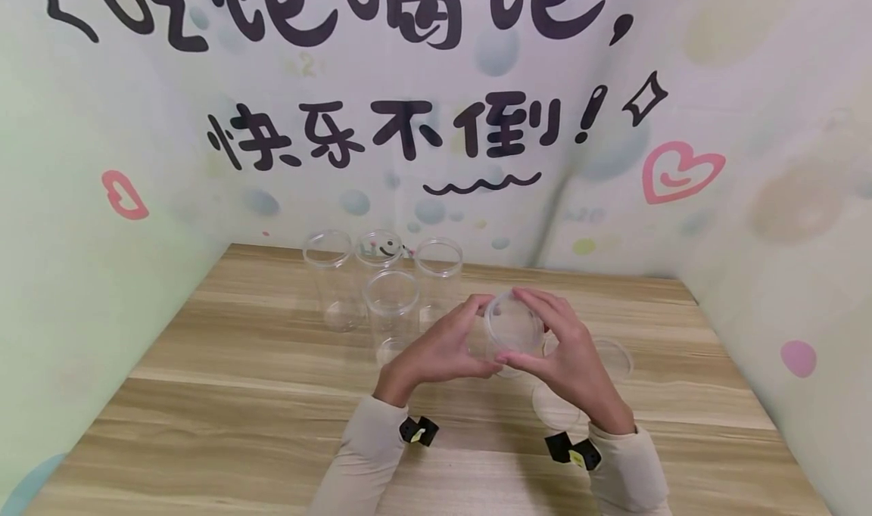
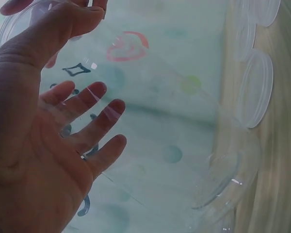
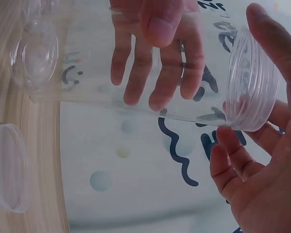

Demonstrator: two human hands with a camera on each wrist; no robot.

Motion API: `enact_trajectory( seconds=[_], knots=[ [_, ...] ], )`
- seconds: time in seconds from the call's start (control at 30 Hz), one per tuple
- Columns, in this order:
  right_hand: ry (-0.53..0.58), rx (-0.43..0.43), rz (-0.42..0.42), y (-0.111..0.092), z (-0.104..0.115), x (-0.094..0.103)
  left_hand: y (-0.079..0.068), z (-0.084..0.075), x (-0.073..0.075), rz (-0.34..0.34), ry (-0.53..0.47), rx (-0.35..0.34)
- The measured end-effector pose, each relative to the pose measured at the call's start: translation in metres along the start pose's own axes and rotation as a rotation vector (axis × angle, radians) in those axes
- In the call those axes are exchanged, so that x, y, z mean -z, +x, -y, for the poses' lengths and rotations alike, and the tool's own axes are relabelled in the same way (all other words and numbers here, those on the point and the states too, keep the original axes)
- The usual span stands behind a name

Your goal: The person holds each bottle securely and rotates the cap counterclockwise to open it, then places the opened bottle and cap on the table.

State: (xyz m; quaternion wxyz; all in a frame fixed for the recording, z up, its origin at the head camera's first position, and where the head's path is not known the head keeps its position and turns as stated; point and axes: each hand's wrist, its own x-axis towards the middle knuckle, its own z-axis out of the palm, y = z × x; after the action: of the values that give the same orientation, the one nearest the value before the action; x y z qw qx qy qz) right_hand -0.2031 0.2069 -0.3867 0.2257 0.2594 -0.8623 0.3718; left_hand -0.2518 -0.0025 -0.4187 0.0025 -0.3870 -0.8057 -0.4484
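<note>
In the head view my left hand [image 1: 439, 349] holds a clear plastic jar [image 3: 94, 73] by its body, thumb on one side and fingers on the other. The jar is tilted, its capped end toward my right hand [image 1: 575, 353]. Fingers and thumb of that hand grip the rim of the clear lid [image 1: 515, 325] on the jar's mouth. Through the transparent wall, the right wrist view shows the left fingers [image 3: 157, 73] spread along the far side. The left wrist view has the left hand [image 2: 48, 150] large, with the right hand partly hidden behind it.
Several open clear jars [image 1: 391, 300] stand upright on the wooden table [image 1: 238, 395], left of the hands. Loose clear lids [image 1: 615, 361] lie flat beneath and beyond the right hand, partly hidden by it. A printed wall [image 1: 341, 206] closes off the back.
</note>
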Motion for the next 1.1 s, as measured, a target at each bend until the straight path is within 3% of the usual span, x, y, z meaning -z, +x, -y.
enact_trajectory(
  seconds=[0.17, 0.37, 0.77, 1.1],
  knots=[
    [0.023, 0.028, 0.004, 0.001, 0.000, -0.001, -0.001, -0.002, 0.002, -0.027, 0.030, 0.002],
    [0.014, 0.020, -0.009, 0.002, 0.000, -0.004, -0.002, -0.005, 0.003, -0.062, 0.165, 0.032],
    [-0.133, -0.196, -0.146, 0.002, 0.007, -0.017, 0.001, -0.010, 0.000, -0.063, 0.402, 0.073],
    [-0.280, -0.260, -0.167, 0.000, 0.011, -0.018, 0.001, -0.013, -0.004, -0.056, 0.486, 0.080]
  ],
)
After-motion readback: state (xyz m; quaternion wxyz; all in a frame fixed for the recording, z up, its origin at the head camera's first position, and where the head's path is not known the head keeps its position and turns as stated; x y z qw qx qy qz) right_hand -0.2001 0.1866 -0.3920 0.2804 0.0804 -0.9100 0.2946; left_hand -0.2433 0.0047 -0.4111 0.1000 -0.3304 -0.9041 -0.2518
